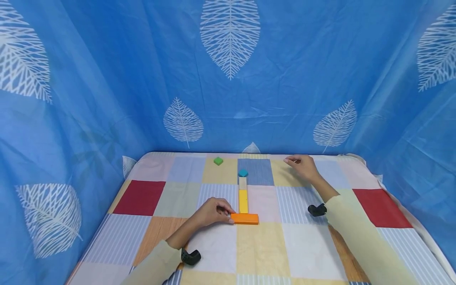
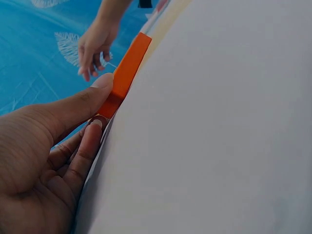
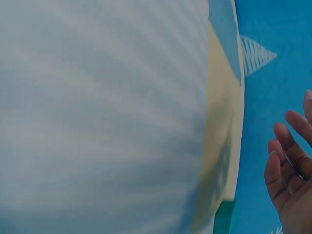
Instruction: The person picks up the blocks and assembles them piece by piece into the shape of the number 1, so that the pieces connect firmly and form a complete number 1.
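My left hand [image 1: 215,211] pinches the left end of a flat orange block [image 1: 246,219] between thumb and fingers. Behind that block a yellow block [image 1: 243,201] runs away from me, its near end at the orange one. A pale block [image 1: 242,182] continues the line, with a small blue block [image 1: 243,173] at its far end. My right hand [image 1: 302,165] is over the far right part of the table, holding nothing, its fingers loosely bent in the right wrist view. A teal block [image 3: 224,217] shows at that view's lower edge.
A small green block [image 1: 218,161] lies near the table's back edge, left of the row. A patchwork cloth [image 1: 260,253] covers the table. Blue curtains [image 1: 228,111] with white leaf prints stand behind it and at both sides.
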`<action>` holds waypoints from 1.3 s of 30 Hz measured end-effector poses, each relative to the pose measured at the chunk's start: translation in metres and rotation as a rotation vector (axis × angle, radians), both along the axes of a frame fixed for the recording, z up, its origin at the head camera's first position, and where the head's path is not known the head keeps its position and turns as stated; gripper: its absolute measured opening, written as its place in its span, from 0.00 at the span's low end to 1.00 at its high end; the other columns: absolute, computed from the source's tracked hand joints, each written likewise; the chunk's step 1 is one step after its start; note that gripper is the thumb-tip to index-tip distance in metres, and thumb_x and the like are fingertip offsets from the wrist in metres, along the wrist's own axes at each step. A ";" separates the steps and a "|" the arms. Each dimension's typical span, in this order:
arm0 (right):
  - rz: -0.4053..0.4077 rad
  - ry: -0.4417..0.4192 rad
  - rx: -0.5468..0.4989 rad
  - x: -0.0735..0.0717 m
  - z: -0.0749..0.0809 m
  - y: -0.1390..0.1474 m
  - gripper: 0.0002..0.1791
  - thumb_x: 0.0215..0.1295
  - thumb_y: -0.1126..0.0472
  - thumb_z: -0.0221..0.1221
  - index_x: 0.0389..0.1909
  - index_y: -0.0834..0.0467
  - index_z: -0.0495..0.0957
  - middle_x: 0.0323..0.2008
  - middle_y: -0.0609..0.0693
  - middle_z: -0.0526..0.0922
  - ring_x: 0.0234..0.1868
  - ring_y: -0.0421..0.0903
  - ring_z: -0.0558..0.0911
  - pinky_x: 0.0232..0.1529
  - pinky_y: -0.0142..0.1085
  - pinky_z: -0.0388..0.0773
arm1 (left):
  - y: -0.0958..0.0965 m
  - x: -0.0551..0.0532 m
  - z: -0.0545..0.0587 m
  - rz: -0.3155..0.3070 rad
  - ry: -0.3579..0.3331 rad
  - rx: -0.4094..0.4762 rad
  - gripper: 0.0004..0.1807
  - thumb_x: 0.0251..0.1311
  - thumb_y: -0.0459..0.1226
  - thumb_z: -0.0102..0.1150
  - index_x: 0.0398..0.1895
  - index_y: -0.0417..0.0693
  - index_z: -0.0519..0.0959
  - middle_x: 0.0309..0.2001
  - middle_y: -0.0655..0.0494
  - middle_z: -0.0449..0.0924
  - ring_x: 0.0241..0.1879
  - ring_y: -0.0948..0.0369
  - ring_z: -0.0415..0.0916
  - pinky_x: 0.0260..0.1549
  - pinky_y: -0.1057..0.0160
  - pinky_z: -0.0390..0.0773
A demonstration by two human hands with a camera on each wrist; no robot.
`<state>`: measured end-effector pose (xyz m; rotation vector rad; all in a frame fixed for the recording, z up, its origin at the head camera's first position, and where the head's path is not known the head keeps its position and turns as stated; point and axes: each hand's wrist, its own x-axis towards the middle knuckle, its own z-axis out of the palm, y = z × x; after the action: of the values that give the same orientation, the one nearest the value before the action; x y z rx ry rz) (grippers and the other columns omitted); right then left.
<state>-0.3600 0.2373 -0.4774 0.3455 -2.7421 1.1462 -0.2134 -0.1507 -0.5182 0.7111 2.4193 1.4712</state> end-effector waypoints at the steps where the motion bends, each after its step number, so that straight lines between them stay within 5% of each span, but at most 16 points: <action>1: -0.007 0.003 0.005 0.001 0.000 0.004 0.19 0.74 0.51 0.61 0.50 0.63 0.86 0.48 0.61 0.87 0.47 0.57 0.82 0.48 0.51 0.78 | 0.000 0.000 0.000 0.000 0.001 0.000 0.11 0.50 0.36 0.79 0.39 0.51 0.91 0.35 0.61 0.84 0.33 0.63 0.76 0.33 0.69 0.77; 8: -0.079 0.064 0.065 0.002 -0.005 0.036 0.20 0.72 0.49 0.62 0.47 0.62 0.87 0.47 0.61 0.86 0.44 0.57 0.80 0.41 0.47 0.75 | -0.003 0.000 0.000 -0.002 0.020 0.005 0.12 0.50 0.35 0.79 0.39 0.51 0.91 0.35 0.62 0.84 0.33 0.64 0.76 0.33 0.69 0.77; 15: -0.151 0.019 0.102 0.006 -0.006 0.054 0.24 0.72 0.46 0.61 0.53 0.64 0.83 0.50 0.64 0.82 0.45 0.58 0.78 0.38 0.46 0.73 | -0.004 -0.002 -0.002 0.004 0.006 0.008 0.12 0.49 0.35 0.80 0.39 0.51 0.91 0.34 0.60 0.84 0.32 0.64 0.76 0.32 0.69 0.77; 28: -0.086 -0.145 0.135 0.008 -0.020 0.084 0.36 0.69 0.47 0.64 0.65 0.72 0.72 0.56 0.72 0.78 0.58 0.70 0.76 0.55 0.60 0.73 | -0.001 0.002 -0.003 -0.005 0.005 0.060 0.12 0.49 0.31 0.79 0.39 0.47 0.90 0.35 0.55 0.85 0.32 0.61 0.76 0.31 0.70 0.75; 39: -0.065 -0.177 0.188 0.005 -0.019 0.082 0.30 0.68 0.51 0.66 0.59 0.70 0.78 0.56 0.71 0.79 0.58 0.70 0.75 0.56 0.61 0.71 | 0.001 0.000 -0.003 0.005 0.010 0.003 0.12 0.49 0.35 0.80 0.38 0.53 0.91 0.34 0.60 0.84 0.33 0.62 0.76 0.33 0.70 0.77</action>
<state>-0.3549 0.3188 -0.4965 0.1822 -3.0001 0.9482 -0.2133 -0.1501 -0.5207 0.7152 2.4280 1.4776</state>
